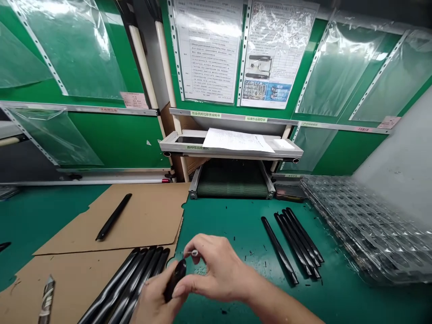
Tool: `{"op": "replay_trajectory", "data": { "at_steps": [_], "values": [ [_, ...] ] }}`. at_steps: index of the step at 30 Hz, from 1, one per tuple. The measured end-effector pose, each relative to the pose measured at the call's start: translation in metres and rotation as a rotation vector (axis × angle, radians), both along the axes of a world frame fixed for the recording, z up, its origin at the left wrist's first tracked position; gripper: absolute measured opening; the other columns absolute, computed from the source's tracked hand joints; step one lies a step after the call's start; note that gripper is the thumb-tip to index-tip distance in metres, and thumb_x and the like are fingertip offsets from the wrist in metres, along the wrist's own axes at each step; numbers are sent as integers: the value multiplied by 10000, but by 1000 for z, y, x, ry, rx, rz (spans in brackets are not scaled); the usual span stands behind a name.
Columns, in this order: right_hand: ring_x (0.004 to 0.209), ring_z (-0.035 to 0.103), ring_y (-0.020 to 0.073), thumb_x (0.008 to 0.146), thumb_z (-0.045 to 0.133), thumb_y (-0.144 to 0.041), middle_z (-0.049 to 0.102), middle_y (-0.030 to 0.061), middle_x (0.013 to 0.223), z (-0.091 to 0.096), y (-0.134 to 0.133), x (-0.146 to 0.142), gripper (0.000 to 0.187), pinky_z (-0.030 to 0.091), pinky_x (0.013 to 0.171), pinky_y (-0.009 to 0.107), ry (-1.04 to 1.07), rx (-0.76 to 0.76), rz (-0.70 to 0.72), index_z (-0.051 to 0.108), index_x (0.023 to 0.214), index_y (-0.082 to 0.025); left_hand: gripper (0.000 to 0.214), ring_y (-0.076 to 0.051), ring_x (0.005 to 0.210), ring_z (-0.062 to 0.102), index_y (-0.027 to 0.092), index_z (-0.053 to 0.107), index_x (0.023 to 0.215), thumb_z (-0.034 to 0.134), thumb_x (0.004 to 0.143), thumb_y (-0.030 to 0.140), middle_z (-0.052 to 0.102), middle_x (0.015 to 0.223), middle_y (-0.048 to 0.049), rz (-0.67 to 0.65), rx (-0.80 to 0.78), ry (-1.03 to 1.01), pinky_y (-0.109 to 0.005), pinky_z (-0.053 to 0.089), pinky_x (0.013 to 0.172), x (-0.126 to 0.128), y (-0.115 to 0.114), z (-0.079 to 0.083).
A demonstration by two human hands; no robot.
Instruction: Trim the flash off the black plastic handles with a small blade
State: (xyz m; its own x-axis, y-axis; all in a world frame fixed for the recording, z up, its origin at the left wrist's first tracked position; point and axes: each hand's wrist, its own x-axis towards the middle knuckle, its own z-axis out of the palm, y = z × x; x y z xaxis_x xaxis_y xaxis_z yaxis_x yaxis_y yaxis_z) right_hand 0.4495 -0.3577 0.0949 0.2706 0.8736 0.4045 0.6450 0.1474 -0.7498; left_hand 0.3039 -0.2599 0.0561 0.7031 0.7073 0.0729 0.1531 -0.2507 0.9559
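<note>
My left hand (157,292) is closed around a long, glossy black plastic piece (175,276), whose rounded end points up and away from me. The thumb of my right hand (216,265) rests against that end. Its index finger curls above, and a small pale thing (193,253) shows at the fingers, too small to name. Just left of my left hand, several similar black pieces (124,283) lie side by side on cardboard (141,216). Another black piece (114,217) lies alone farther back on it.
Finished-looking black strips (297,240) lie right of my hands on the green table (219,216), among dark scraps. Clear plastic trays (367,225) are stacked at the right. A pointed, knife-like tool (47,299) lies front left. Behind stand a conveyor belt (232,180) and a shelf (232,153) with papers.
</note>
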Motion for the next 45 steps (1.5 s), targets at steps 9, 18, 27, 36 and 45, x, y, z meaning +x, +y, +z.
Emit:
{"op": "replay_trajectory", "data": {
  "at_steps": [9,18,27,36,45],
  "values": [
    [458,431,61,840,567,-758,516,-87,545,7,-28,34,625,203,438,217,-220,2,143,408,581,-213,253,-166,403,473,273,594,515,795,637,366,533,444,4,-125,400,-72,-254,408,442,23,4,-4],
    [516,385,99,973,233,-748,451,-42,555,-11,-32,27,665,190,505,272,-296,137,-125,351,610,-204,125,-182,437,523,258,732,727,728,659,362,598,501,0,94,417,-10,-256,403,429,28,-20,-13],
    [565,397,153,991,206,-715,503,11,615,-27,-7,18,673,196,524,344,-523,216,-496,463,623,-214,97,-117,310,332,242,555,648,641,639,285,378,392,89,260,-44,70,-228,239,342,49,-54,9],
    [527,349,116,920,403,-747,425,-33,537,-41,7,18,655,149,514,315,-355,308,-503,381,562,-198,127,-114,344,324,236,588,762,635,645,244,375,431,95,220,-69,185,-234,230,375,50,-45,11],
    [498,378,67,653,653,-251,414,-85,543,-12,-16,16,200,280,473,205,432,104,-104,467,593,-207,133,-237,837,594,247,648,661,766,627,195,633,816,-36,181,374,-90,-288,481,711,68,16,10]
  ]
}}
